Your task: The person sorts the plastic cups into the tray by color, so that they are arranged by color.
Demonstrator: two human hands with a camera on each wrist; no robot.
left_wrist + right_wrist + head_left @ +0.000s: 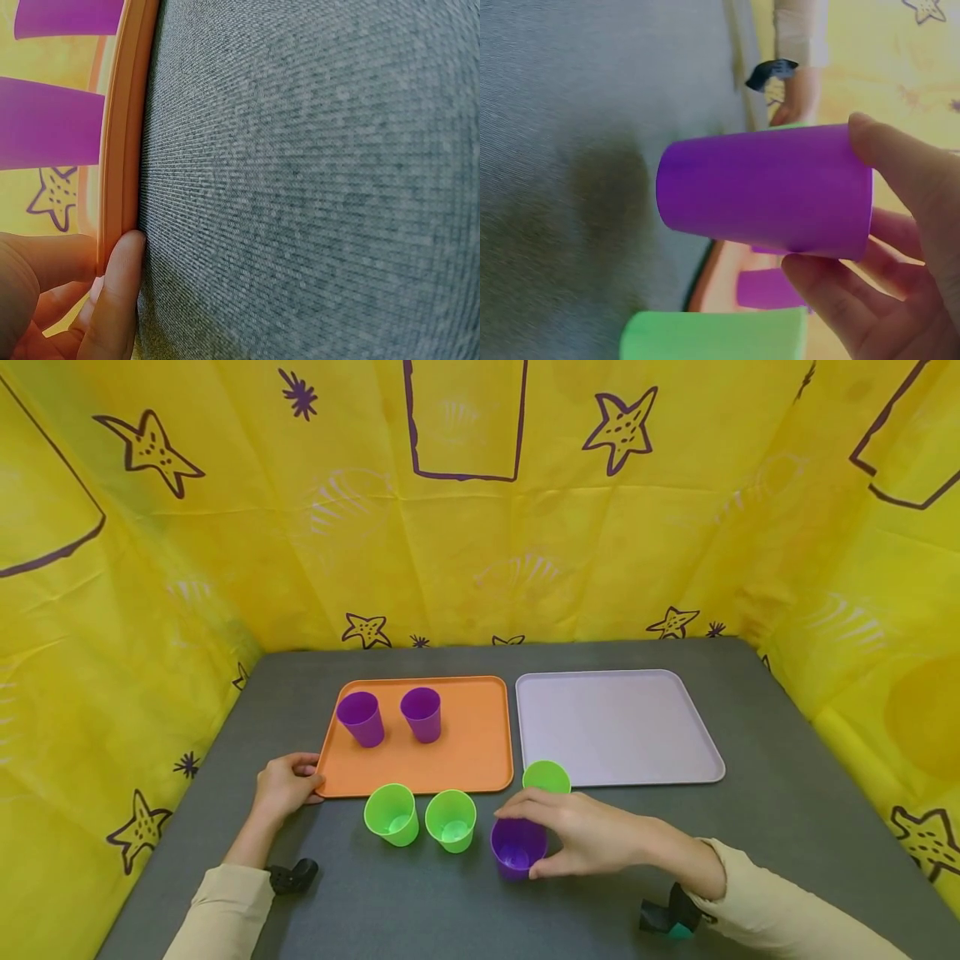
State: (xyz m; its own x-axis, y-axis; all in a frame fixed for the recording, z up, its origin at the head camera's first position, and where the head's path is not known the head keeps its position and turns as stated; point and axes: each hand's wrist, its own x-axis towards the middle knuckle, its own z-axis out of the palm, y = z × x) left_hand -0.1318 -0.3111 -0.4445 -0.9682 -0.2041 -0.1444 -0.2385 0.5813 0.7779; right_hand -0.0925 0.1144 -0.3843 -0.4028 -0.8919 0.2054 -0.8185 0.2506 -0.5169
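Observation:
My left hand (287, 787) pinches the near left corner of an orange tray (472, 735); in the left wrist view the thumb and a finger clasp its rim (124, 135). Two purple cups, one left (362, 722) and one right (423, 718), stand upright on that tray. With thumb and fingers my right hand (600, 831) grips another purple cup (765, 191) near its rim, mouth up. In the right wrist view its base looks apart from its shadow on the table. Left of it are two green cups (392, 816) (451, 822).
A third green cup (547, 775), partly hidden behind the right hand, is by the near left corner of a pale grey tray (618, 727). Both trays lie side by side on the dark grey table (375, 910). Yellow patterned cloth (450, 552) hangs around the table.

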